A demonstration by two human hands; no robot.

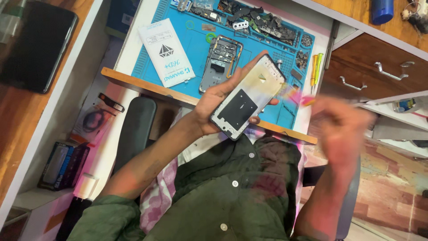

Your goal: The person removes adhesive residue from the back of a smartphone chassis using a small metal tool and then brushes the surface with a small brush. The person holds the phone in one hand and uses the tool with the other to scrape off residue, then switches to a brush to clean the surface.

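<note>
Above the blue mat (pixel 196 49), my left hand (pixel 214 105) grips a phone frame (pixel 247 98), inner side up. Beside the frame, my right hand (pixel 341 129) is blurred; its grip cannot be told. An opened phone (pixel 220 62) lies on the mat, on the desk (pixel 133 44).

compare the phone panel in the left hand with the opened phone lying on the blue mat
The white-framed phone panel with a black square patch is held off the bench in the left hand; the dark opened phone body lies flat on the blue work mat. The panel's inside is mostly pale and bare; the body shows dark parts and an orange-edged rim. Both are rectangular with insides exposed.
</note>
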